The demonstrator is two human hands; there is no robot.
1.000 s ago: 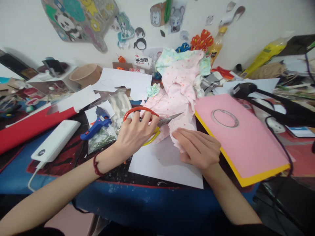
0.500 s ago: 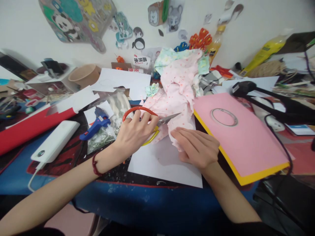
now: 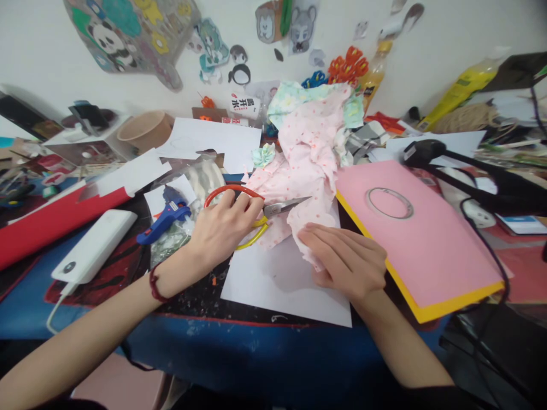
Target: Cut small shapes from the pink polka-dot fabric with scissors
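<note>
My left hand [image 3: 224, 225] is wrapped round scissors [image 3: 280, 208] with one red and one yellow handle. Their blades point right and lie over pink dotted cloth [image 3: 305, 128], looking nearly closed. My right hand [image 3: 348, 259] pinches a loose edge of that pink cloth, just below and right of the blade tips. Its fingers are pressed together, and the thumb is partly hidden. Under the hands lies a white paper sheet [image 3: 286, 285]. A small green fabric rosette [image 3: 262, 155] sits left of the cloth.
Left of the hands are a blue glue gun [image 3: 166, 219] and a white power bank [image 3: 96, 245]. On the right, pink sheets [image 3: 423, 245] bear a ring [image 3: 390, 203], with a black strapped object [image 3: 427, 152] behind. Bottles [image 3: 376, 71] stand by the wall.
The scissors and my left hand have shifted slightly left, and the blades look more closed. My right hand has moved a little right and down with the cloth edge.
</note>
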